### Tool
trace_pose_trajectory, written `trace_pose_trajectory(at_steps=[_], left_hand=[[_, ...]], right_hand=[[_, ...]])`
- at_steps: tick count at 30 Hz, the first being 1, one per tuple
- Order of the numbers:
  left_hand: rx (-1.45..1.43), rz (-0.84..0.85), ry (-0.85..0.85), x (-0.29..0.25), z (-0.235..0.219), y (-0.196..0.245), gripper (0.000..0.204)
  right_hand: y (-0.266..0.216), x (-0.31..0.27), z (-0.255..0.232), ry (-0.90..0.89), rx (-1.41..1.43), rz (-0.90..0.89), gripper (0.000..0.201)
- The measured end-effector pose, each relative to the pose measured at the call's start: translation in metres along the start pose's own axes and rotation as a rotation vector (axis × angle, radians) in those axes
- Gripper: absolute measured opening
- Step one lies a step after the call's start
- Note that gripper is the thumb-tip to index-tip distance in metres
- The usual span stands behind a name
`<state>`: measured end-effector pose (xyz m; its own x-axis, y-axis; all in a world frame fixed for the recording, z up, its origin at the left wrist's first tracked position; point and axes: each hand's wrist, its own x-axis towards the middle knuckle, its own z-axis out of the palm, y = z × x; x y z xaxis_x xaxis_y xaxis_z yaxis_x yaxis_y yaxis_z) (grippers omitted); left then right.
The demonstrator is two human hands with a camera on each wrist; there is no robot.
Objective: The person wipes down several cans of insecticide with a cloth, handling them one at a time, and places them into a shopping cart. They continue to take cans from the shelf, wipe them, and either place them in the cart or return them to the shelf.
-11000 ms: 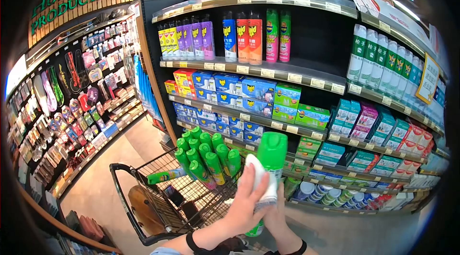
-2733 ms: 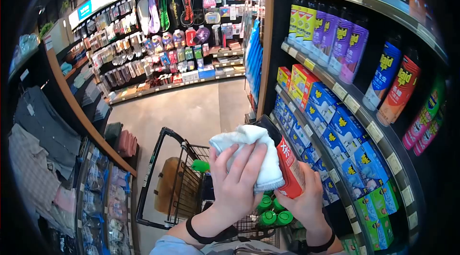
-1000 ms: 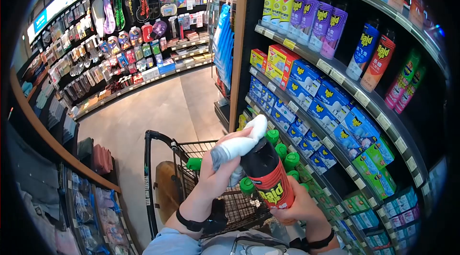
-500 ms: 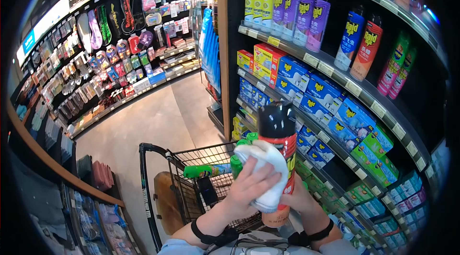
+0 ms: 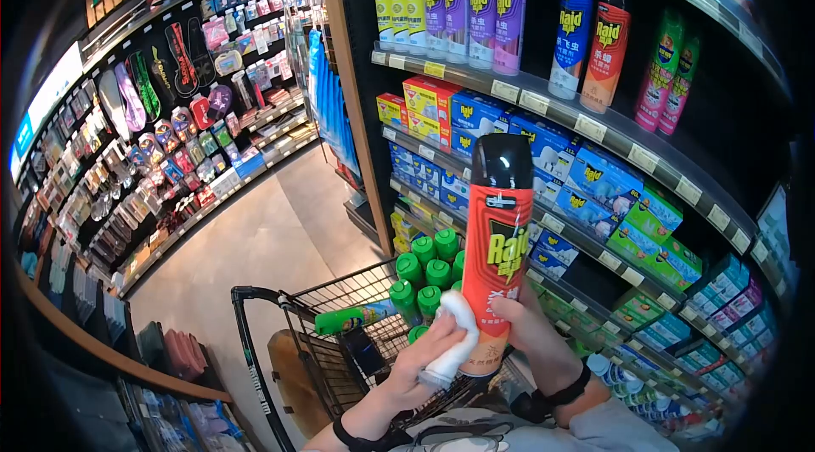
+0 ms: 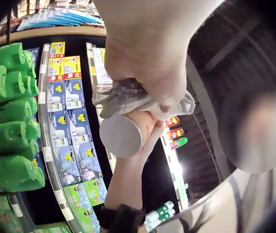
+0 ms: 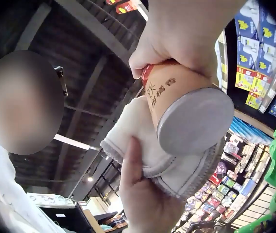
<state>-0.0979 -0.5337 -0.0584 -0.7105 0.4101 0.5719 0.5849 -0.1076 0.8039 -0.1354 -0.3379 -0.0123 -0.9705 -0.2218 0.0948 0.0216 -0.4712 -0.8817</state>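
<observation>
My right hand (image 5: 535,337) grips a red Raid spray can (image 5: 497,248) with a black cap, held upright in front of the shelves. Its thumb lies across the lower front of the label. In my left hand (image 5: 424,359) is a folded white cloth (image 5: 457,337), pinched between thumb and fingers beside the can's lower side. From below, the right wrist view shows the can's pale round base (image 7: 196,121) and the grey-edged cloth (image 7: 147,138) right next to it. The left wrist view shows the cloth (image 6: 128,99) up against the can's lower wall.
A wire shopping cart (image 5: 297,303) stands below the hands, holding several green-capped spray cans (image 5: 429,274) and one lying green can (image 5: 352,318). Shelves at right carry a red Raid can (image 5: 604,57), a blue one (image 5: 570,44), purple cans (image 5: 509,23) and blue boxes (image 5: 594,176).
The green can held earlier has given way to the red Raid can. Lately the cloth has moved from its cap and label down to its lower side, while the view swung right.
</observation>
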Motion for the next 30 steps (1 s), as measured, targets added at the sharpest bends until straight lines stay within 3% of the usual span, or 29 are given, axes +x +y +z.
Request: trace_pose_trajectory(at_steps=[5,8,11,12,14,16,18,20,22,28,30], left_hand=[[0.011,-0.009,0.083,0.034,-0.008,0.025,0.061],[-0.206,-0.24,0.26,0.054,-0.021,0.033,0.061],[-0.485,-0.301,0.413,0.086,-0.033,0.037,0.057],[-0.534,-0.237,0.409,0.094,-0.038,0.037,0.057],[-0.413,-0.229,0.519,0.096,-0.029,0.023,0.042],[-0.221,-0.342,0.318,0.089,-0.025,0.027,0.058],[-0.271,-0.37,0.272,0.081,-0.018,0.028,0.059],[-0.184,-0.209,0.117,0.072,-0.009,0.025,0.059],[-0.141,-0.102,0.005,0.063,-0.005,0.021,0.063],[0.087,-0.066,-0.269,0.043,-0.006,0.033,0.069],[0.176,-0.042,-0.323,0.036,-0.003,0.037,0.071]], right_hand=[[0.007,0.0,0.013,-0.061,-0.097,-0.072,0.077],[0.003,-0.006,0.02,-0.167,-0.171,0.024,0.074],[0.016,-0.009,0.023,-0.202,-0.144,0.054,0.072],[0.02,-0.009,0.024,-0.222,-0.116,0.076,0.072],[0.039,-0.006,0.017,-0.194,-0.035,0.077,0.073],[0.043,-0.009,0.014,-0.155,0.046,0.071,0.073],[0.04,-0.013,0.013,-0.1,0.042,0.065,0.068],[0.04,-0.015,0.007,-0.103,0.099,0.035,0.062],[0.029,-0.013,0.006,0.03,0.2,0.025,0.056],[0.009,-0.008,-0.005,-0.053,0.195,-0.072,0.076],[0.002,-0.001,-0.004,-0.001,0.192,-0.208,0.085]])
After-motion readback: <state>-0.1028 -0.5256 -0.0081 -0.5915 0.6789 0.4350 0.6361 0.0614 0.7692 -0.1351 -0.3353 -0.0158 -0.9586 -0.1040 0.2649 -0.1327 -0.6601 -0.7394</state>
